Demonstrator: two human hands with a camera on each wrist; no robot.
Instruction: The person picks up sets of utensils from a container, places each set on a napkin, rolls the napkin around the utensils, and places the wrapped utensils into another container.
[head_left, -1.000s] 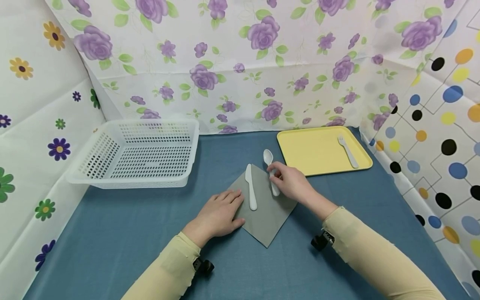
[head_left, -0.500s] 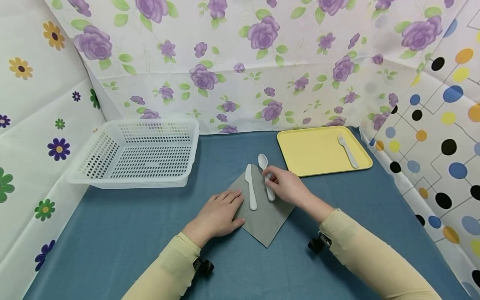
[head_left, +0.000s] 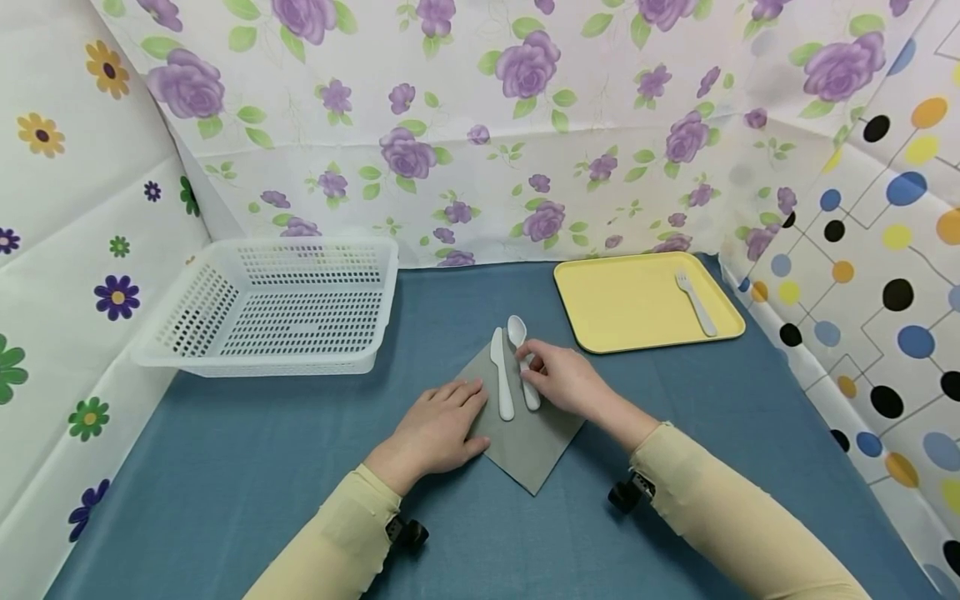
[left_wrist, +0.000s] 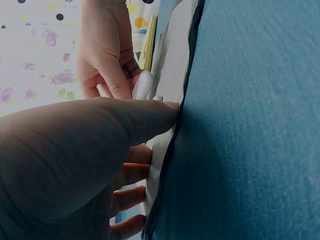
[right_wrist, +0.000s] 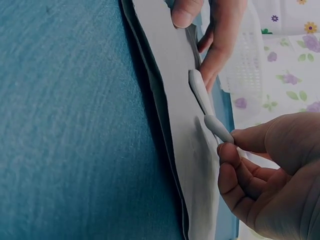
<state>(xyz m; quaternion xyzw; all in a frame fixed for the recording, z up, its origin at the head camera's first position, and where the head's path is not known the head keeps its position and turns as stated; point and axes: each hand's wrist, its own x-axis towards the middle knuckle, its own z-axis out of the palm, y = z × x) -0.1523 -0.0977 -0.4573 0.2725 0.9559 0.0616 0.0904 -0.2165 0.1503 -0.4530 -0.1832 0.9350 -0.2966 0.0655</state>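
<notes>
A grey folded napkin lies cornerwise on the blue cloth. On it rests a white knife, blade away from me. My right hand pinches a white spoon by its handle, just right of the knife and roughly alongside it. In the right wrist view the spoon's handle end sticks out from between thumb and fingers, close over the napkin. My left hand rests with fingers extended on the napkin's left edge, its thumb lying along the near side.
A white perforated basket stands at the back left. A yellow tray sits at the back right, with a white fork on its right part. Patterned sheets hang around the table.
My right hand has carried the spoon leftward and slightly nearer, from the napkin's right side to close beside the knife. The left hand and the knife have stayed put.
</notes>
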